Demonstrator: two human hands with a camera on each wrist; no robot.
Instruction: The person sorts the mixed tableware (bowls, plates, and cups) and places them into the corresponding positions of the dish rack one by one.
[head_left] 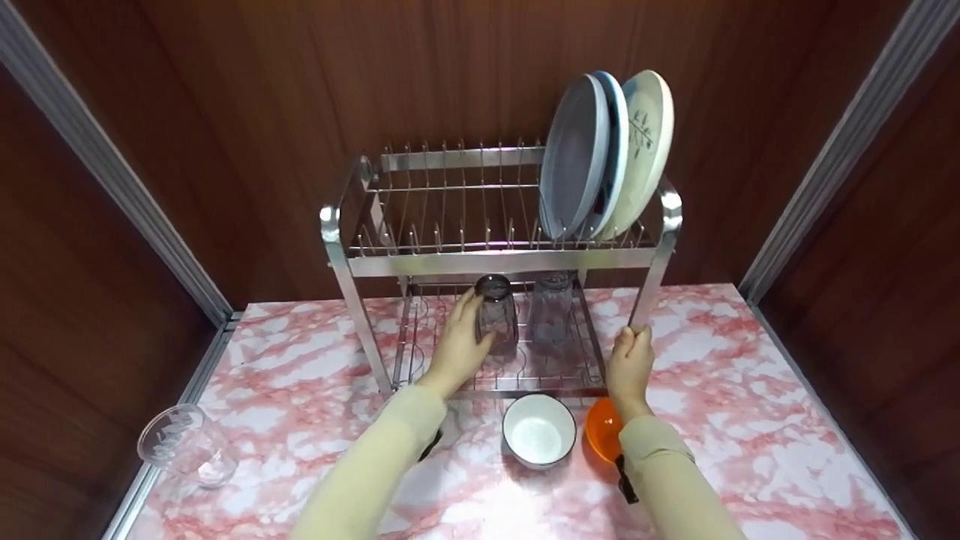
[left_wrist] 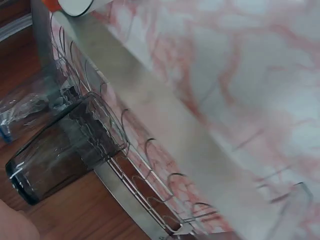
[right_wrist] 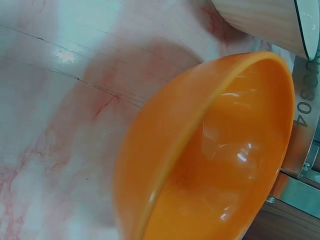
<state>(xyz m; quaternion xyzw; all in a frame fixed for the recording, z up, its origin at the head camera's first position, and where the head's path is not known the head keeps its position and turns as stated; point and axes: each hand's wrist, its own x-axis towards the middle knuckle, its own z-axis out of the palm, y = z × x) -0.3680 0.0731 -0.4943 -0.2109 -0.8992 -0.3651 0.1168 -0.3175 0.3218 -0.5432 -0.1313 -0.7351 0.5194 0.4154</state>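
Observation:
On the lower tier of a metal two-tier dish rack [head_left: 480, 262], a smoky glass tumbler [head_left: 498, 319] stands upside down. My left hand [head_left: 459, 346] is at its left side, fingers extended along it and thumb in front. In the left wrist view the tumbler [left_wrist: 65, 150] rests on the wire tier, with a bit of my hand showing at the lower left corner. A second glass [head_left: 551, 311] stands to its right. My right hand [head_left: 630, 367] grips the rack's right front leg, above an orange bowl [right_wrist: 165, 150]; its fingers are outside the right wrist view.
Three plates [head_left: 574, 161] stand upright at the right of the top tier. A white bowl [head_left: 538, 431] with a dark rim sits before the rack, beside the orange bowl. A clear cup [head_left: 187, 446] is at the table's left edge. Wooden panels [head_left: 255, 112] surround the marbled tabletop [head_left: 300, 360].

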